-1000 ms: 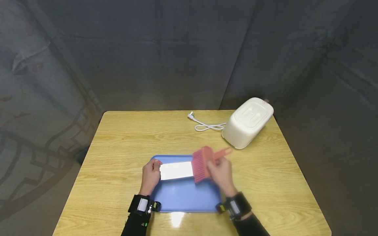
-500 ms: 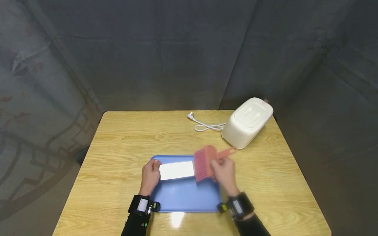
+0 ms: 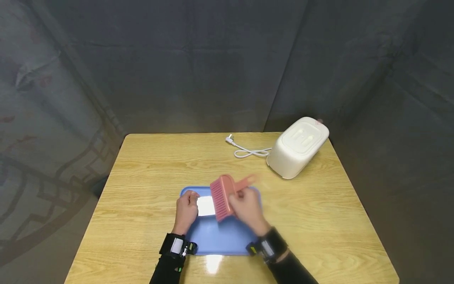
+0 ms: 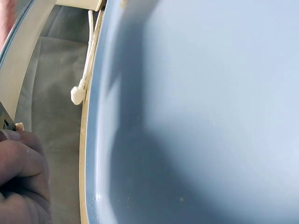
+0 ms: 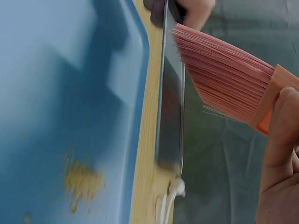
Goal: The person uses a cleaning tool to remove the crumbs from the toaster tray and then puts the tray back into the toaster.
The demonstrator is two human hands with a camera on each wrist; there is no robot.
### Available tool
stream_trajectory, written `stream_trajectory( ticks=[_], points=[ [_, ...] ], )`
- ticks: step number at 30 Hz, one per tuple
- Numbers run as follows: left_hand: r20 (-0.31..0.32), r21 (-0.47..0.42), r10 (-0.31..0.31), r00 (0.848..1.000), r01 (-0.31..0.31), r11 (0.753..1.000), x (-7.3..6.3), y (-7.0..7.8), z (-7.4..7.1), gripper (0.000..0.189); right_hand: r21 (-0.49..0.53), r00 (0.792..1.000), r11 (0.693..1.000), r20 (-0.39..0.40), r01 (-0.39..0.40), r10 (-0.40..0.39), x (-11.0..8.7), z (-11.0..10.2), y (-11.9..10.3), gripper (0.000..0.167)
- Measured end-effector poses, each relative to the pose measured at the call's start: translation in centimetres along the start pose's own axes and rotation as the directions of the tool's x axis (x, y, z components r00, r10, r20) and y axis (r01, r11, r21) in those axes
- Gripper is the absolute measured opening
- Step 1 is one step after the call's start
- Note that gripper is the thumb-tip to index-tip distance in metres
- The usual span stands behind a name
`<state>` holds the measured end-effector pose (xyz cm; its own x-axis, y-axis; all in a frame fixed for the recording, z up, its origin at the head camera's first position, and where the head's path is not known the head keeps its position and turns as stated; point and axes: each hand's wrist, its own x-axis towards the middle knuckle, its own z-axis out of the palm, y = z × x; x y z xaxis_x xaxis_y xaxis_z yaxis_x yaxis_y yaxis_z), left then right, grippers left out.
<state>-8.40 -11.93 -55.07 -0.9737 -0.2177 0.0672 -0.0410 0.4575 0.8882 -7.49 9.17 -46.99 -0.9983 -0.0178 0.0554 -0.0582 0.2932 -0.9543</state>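
Note:
My left hand (image 3: 186,213) pinches the left end of a flat, shiny crumb tray (image 3: 205,206), held above a blue plastic tray (image 3: 223,240). My right hand (image 3: 250,209) grips a pink brush (image 3: 227,197) with its bristles turned left over the crumb tray, hiding its right part. In the right wrist view the bristles (image 5: 224,74) are close to the crumb tray's face; whether they touch is hard to tell. A small heap of brown crumbs (image 5: 84,182) lies in the blue tray. The left wrist view shows curled fingers (image 4: 23,163) at the crumb tray's end.
A white toaster (image 3: 296,152) with a closed top stands at the back right of the wooden table (image 3: 152,165). Its bundled cord (image 3: 244,152) and plug (image 3: 229,139) lie to its left. Dark cloth (image 3: 198,79) hangs behind the table.
The brush in my right hand first shifts slightly right, then moves left across the crumb tray. My left hand shifts slightly right with the crumb tray.

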Motion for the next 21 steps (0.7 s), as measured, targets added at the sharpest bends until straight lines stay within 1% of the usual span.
stream_trajectory(
  ticks=[3, 7, 10, 15, 17, 21],
  points=[
    [-0.005, -0.007, 0.007, 1.0, -0.007, 1.0, -0.1, 0.1, 0.1, 0.026, -0.019, 0.999, 1.0, 0.037, -0.012, 0.012, 0.1, 1.2, -0.7, 0.013],
    [-0.01, -0.006, 0.019, 1.0, -0.019, 1.0, -0.1, 0.3, 0.1, 0.026, 0.007, 0.997, 1.0, 0.071, -0.026, 0.026, 0.0, 2.4, -1.0, 0.015],
    [-0.013, -0.003, 0.028, 1.0, -0.028, 1.0, -0.2, 0.3, 0.1, 0.026, 0.019, 0.997, 0.999, 0.075, -0.025, 0.024, 0.0, 3.0, -0.8, 0.016],
    [-0.01, -0.016, 0.024, 1.0, -0.024, 1.0, -0.2, 0.3, 0.3, 0.028, 0.012, 0.998, 1.0, 0.059, -0.029, 0.028, -0.1, 3.8, -0.7, 0.016],
    [-0.005, -0.014, 0.018, 1.0, -0.018, 1.0, -0.3, 0.2, 0.4, 0.028, 0.011, 0.998, 1.0, 0.055, -0.027, 0.026, -0.1, 4.0, -0.6, 0.029],
    [0.005, -0.01, 0.013, 1.0, -0.013, 1.0, -0.4, -0.1, 0.3, 0.028, 0.025, 0.996, 1.0, 0.087, 0.0, -0.002, 0.0, 4.1, -0.5, 0.064]
  ],
)
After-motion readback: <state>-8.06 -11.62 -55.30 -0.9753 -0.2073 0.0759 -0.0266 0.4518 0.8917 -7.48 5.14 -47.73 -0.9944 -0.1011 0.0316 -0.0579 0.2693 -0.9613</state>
